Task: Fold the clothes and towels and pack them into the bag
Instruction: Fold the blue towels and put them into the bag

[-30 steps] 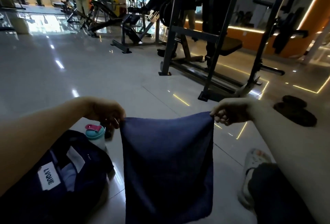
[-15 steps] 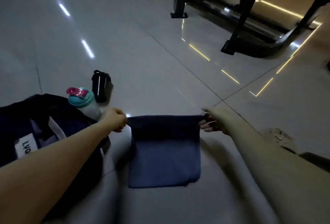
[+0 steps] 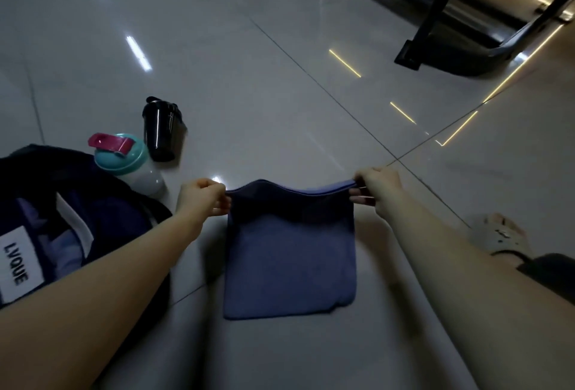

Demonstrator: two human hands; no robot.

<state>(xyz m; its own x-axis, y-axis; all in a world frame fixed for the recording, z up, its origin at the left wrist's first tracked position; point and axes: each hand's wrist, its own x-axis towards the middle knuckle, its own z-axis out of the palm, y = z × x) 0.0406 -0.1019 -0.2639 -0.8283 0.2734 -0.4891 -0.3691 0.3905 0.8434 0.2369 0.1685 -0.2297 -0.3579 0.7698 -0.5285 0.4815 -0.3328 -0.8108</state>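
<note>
your left hand (image 3: 202, 200) and right hand (image 3: 378, 186) each pinch a far corner of the blue towel (image 3: 289, 265), thumb and curled fingers closed on the cloth and on nothing else. its near part lies flat on the floor (image 3: 249, 78) between your forearms. its far edge is lifted and sags a little between the two grips. that held edge runs left to right, so the fold, as i judge it, comes toward you, far edge over near edge. both arms reach forward, wrists about level. the open bag (image 3: 37, 178) sits to your left (your left hand is nearer it), close to the towel but apart.
</note>
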